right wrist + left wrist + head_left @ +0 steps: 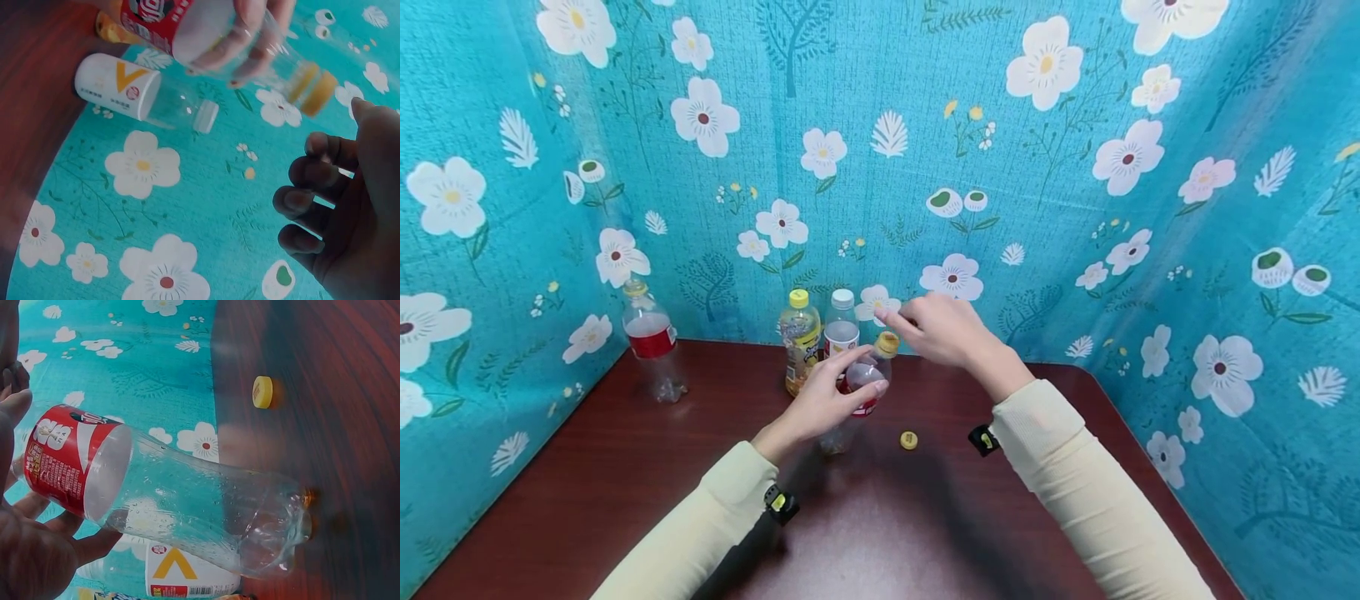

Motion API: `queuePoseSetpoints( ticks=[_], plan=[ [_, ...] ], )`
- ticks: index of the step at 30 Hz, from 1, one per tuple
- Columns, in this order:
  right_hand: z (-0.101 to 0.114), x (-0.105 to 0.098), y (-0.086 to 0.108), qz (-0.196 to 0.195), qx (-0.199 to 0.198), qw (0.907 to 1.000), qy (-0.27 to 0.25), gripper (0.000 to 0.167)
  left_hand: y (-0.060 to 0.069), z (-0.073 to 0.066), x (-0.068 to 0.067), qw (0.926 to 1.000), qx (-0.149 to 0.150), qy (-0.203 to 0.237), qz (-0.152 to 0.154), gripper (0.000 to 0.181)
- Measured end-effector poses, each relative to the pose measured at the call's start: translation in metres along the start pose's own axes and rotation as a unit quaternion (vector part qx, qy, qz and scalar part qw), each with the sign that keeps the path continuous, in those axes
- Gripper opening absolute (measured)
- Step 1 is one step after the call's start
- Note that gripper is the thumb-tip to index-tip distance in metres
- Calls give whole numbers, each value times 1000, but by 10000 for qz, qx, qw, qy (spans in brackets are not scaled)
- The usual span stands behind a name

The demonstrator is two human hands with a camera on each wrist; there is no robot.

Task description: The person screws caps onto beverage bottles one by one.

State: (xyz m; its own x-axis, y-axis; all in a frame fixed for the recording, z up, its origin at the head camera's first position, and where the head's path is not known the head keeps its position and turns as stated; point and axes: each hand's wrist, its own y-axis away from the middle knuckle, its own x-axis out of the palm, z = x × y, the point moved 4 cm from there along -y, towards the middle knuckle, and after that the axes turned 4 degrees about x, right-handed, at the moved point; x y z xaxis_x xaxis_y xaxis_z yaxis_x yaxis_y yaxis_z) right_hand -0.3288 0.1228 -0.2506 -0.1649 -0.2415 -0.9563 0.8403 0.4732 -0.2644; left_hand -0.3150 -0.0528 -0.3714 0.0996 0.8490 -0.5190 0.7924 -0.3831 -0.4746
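My left hand (827,392) grips a clear plastic bottle (187,487) with a red label around its upper body. The bottle leans, its neck towards the right, and it looks empty inside. A yellow cap (319,92) sits on the neck. My right hand (947,329) hovers just beside that cap, apart from it. In the right wrist view its fingers (306,200) are loosely bent with nothing between them. On the table near the bottle's base lies a loose yellow cap (908,440).
Behind the left hand stand a yellow-capped bottle (801,342) and a white-capped bottle (842,321). Another red-labelled bottle (653,346) stands at the table's far left. A blue flowered cloth (865,192) hangs around the dark red table (722,392).
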Motion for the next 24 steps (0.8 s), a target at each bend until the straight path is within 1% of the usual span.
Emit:
queuePoseSetpoints(
  ticks=[2, 4, 6, 7, 10, 13, 16, 19, 21, 22, 24],
  plan=[
    [-3, -3, 2, 40, -74, 9996, -263, 55, 1, 1, -1, 10000, -69, 13, -17, 59],
    [-4, -6, 3, 169, -307, 9980, -527, 43, 1, 2, -2, 9999, -154, 7, -31, 58],
    [-3, -8, 4, 431, -555, 9938, -866, 29, 1, 3, -2, 9998, -204, 27, -5, 59],
    [-2, -9, 4, 585, -651, 9909, -1025, 27, 1, 3, -2, 9997, -235, 32, 13, 59],
    [0, -9, 5, 955, -853, 9834, -1284, 34, 1, 3, -1, 9998, -201, 39, 52, 60],
    [2, -6, 4, 1137, -980, 9800, -1305, 35, 1, 3, -1, 9999, -145, 47, 36, 60],
    [3, -3, 3, 1161, -1136, 9783, -1286, 30, 2, 3, -1, 9999, -105, 34, -12, 59],
    [4, -1, 3, 1103, -1138, 9789, -1294, 22, 2, 1, -1, 10000, -67, -9, -40, 59],
    [4, 0, 3, 972, -1028, 9826, -1203, 17, 2, 0, 0, 10000, -29, -52, -35, 58],
    [5, 0, 3, 865, -938, 9859, -1081, 18, 2, 0, 0, 10000, -15, -63, -26, 58],
    [5, 1, 2, 643, -740, 9925, -732, 28, 1, -1, 1, 10000, 14, -61, 0, 58]
  ],
)
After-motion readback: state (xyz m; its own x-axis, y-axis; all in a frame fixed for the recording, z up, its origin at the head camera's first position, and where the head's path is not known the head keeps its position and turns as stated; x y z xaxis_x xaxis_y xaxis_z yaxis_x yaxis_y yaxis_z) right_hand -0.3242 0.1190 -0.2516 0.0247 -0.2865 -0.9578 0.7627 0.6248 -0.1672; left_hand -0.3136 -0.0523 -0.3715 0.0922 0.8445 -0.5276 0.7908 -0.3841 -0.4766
